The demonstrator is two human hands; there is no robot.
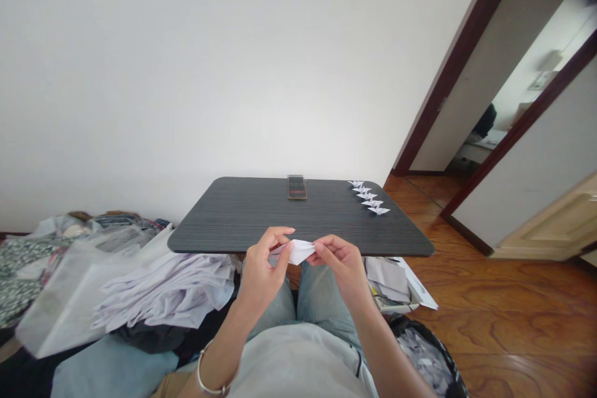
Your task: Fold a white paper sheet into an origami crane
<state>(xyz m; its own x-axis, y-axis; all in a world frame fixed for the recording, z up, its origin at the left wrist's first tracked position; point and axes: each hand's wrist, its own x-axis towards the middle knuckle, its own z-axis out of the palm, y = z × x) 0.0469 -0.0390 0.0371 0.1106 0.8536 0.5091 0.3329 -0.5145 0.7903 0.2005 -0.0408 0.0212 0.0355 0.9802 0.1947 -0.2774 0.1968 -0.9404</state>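
L hand (263, 267) and R hand (338, 266) are both pinching a folded white paper (296, 252) btw thumbs & fingers, holding it just above near edge of the table (242, 211), over the person's lap. Neither hand is open wide; both are closed in on the paper, fingers curling around it. Row of 5 small paper cranes (368, 198) is sitting along far R corner of table. Dark phone-like thing (297, 187) is lying at far edge, too blurred to tell exactly. Metal bracelet (208, 373) is circling L wrist. Heap of white sheets (163, 292) is lying to L; stack of papers (389, 280) is sitting to R, near a bin w/ scraps (424, 354).
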